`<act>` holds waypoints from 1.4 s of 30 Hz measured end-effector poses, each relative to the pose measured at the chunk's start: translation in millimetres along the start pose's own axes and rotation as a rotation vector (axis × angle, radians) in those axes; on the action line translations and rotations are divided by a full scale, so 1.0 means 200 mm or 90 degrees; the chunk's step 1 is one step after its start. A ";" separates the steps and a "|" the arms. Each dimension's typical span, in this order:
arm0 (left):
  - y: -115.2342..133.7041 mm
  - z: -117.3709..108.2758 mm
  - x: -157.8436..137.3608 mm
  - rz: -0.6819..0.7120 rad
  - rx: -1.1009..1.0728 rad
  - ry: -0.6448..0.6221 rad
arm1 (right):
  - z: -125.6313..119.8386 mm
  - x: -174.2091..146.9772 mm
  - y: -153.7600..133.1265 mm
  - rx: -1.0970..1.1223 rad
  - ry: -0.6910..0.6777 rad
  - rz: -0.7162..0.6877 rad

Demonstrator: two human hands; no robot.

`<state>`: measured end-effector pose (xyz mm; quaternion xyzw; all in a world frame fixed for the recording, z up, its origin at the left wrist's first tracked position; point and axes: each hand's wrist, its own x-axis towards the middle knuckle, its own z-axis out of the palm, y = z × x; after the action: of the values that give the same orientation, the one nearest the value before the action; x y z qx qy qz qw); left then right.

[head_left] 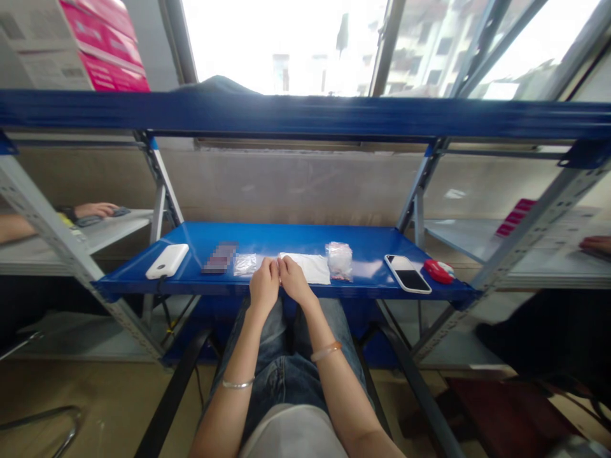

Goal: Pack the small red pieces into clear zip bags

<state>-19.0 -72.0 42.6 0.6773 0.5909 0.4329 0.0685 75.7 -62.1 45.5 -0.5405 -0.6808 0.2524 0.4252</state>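
Observation:
My left hand (265, 285) and my right hand (293, 280) meet at the front edge of the blue shelf (286, 236). The fingers of both are closed and pressed together, fingertips touching or nearly so; anything between them is too small or hidden to make out. Right behind my right hand lies a flat white sheet (312, 268), paper or thin cloth. A small shiny clear packet (245, 264) rests just left of my left hand. To the right of the white sheet sits a bundle of clear plastic bags (339, 261).
A white power bank (168, 261) with a cable and a blurred-out flat item (220, 258) lie on the left. On the right are a phone (408, 274) and a red round object (439, 271). Other people's hands (98, 210) (596, 245) rest at neighbouring shelves.

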 end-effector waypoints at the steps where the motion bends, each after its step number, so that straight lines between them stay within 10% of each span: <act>1: 0.00 0.01 0.00 -0.008 0.037 -0.008 | 0.00 0.00 0.01 -0.032 -0.001 0.006; 23: 0.02 0.02 0.00 -0.047 0.257 -0.011 | 0.00 -0.03 -0.01 -0.280 0.065 0.082; 30: 0.00 -0.02 0.01 0.043 0.174 0.023 | -0.06 -0.02 0.06 -0.160 0.181 -0.055; 42: -0.03 -0.04 0.02 0.188 0.029 0.039 | -0.07 0.04 0.16 0.003 0.085 -0.084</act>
<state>-29.2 -69.4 46.2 0.7448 0.4963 0.4451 -0.0297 103.3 -47.6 29.7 -0.5091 -0.6846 0.1886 0.4863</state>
